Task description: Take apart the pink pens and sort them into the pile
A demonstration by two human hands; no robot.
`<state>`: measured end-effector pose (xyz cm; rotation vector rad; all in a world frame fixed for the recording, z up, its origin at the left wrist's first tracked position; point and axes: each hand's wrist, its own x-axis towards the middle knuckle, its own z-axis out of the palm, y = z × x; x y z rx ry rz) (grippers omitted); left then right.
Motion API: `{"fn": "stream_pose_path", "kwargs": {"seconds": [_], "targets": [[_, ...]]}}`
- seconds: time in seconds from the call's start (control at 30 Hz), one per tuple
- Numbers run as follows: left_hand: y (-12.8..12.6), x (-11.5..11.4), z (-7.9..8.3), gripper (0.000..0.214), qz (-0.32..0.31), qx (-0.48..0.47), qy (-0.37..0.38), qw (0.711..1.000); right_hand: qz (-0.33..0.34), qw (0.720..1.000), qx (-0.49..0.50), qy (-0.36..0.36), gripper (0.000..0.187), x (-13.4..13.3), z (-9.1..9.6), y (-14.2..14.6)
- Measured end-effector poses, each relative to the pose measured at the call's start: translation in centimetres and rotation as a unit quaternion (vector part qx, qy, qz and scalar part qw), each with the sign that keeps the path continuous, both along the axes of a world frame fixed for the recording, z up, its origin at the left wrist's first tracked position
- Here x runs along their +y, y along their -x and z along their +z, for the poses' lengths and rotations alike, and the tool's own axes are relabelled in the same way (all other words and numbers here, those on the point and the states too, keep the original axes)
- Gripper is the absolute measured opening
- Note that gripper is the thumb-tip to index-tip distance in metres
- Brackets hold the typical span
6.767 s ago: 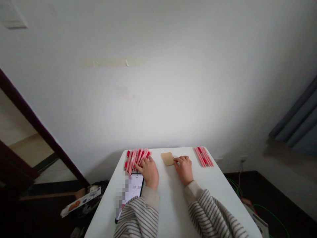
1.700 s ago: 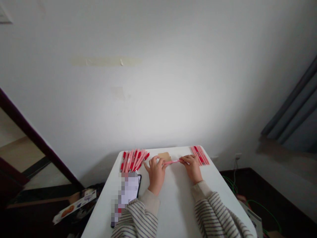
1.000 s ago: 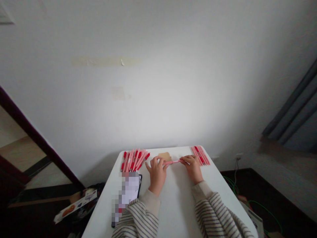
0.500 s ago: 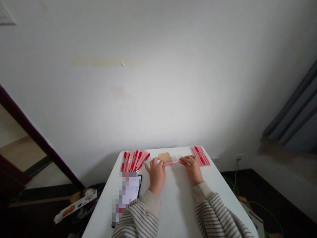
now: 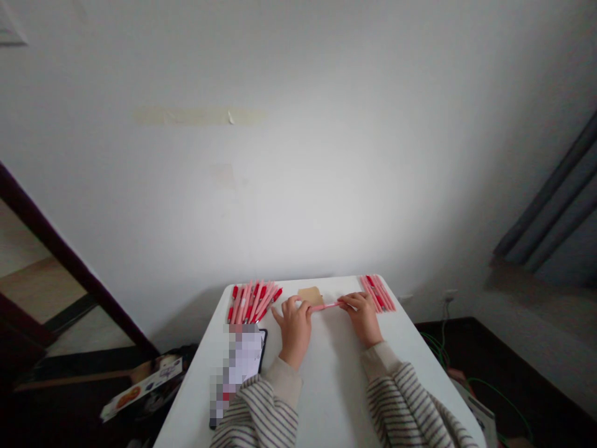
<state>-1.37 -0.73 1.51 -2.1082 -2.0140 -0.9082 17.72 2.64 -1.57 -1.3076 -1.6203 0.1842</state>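
A pink pen (image 5: pixel 325 306) lies crosswise between my two hands, low over the white table. My left hand (image 5: pixel 295 326) grips its left end, with the thumb held out to the side. At the right end, the fingertips of my right hand (image 5: pixel 361 314) pinch it. Just behind the pen is a small tan piece (image 5: pixel 310 295), flat on the table. To the left of my left hand lies a loose pile of pink and red pens (image 5: pixel 252 302). Beyond my right hand, several more pens (image 5: pixel 379 294) lie side by side near the far right corner.
A phone (image 5: pixel 247 364), partly blurred out, lies at the left of the white table (image 5: pixel 333 386), partly under my left sleeve. The wall (image 5: pixel 298 186) rises right behind the table. Green cables (image 5: pixel 438 348) run along the floor at the right.
Almost nothing differs. Both hands stay on the pen in the same place; the camera view has shifted very slightly.
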Motion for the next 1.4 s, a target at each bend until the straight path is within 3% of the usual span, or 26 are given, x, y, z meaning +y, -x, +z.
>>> {"fn": "stream_pose_path", "kwargs": {"seconds": [0.93, 1.1, 1.4], "targets": [[-0.02, 0.24, -0.56, 0.026, -0.019, -0.018, 0.014, 1.000, -0.001, 1.000, 0.002, 0.004, 0.029, 0.05, -0.14, -0.01], [-0.08, 0.21, -0.54, 0.013, -0.020, -0.024, 0.021, 0.999, 0.002, 1.000, -0.003, 0.001, 0.030, 0.26, -0.41, -0.09], [-0.08, 0.40, -0.66, 0.022, -0.004, -0.012, 0.022, 1.000, 0.004, 1.000, 0.009, -0.009, 0.033, 0.22, -0.28, -0.08]]}}
